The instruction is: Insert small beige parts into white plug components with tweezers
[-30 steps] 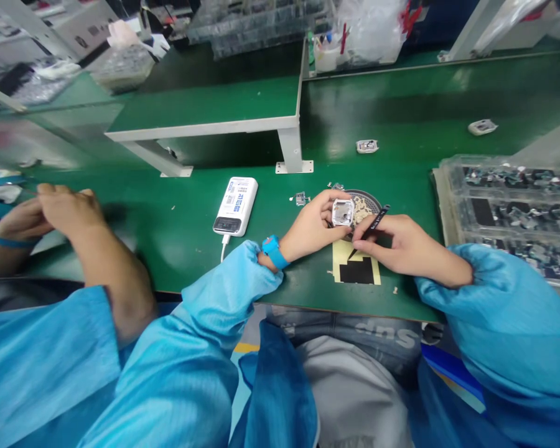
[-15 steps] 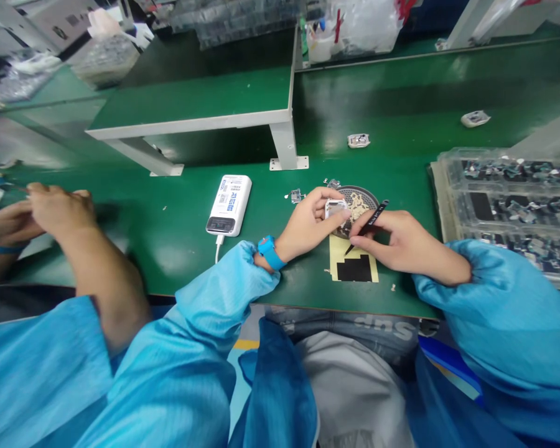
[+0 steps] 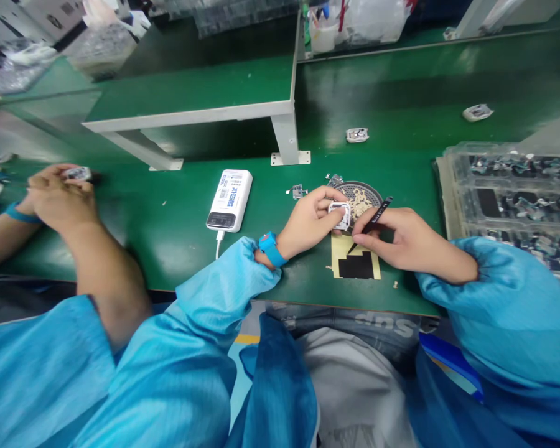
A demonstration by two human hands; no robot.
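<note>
Workbench [image 3: 392, 149], glossy green, bears a raised shelf [image 3: 224, 81]; left fingers [image 3: 325, 193] grip a white casing [image 3: 345, 220], right fingers [image 3: 371, 242] tweezers [image 3: 381, 210]

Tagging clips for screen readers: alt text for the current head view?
A person's left hand holds a small white part; the right hand holds a pointed black tool over a yellow sheet bearing a black patch, near a dish of beige bits. Left of both hands lies a white power bank.
</note>
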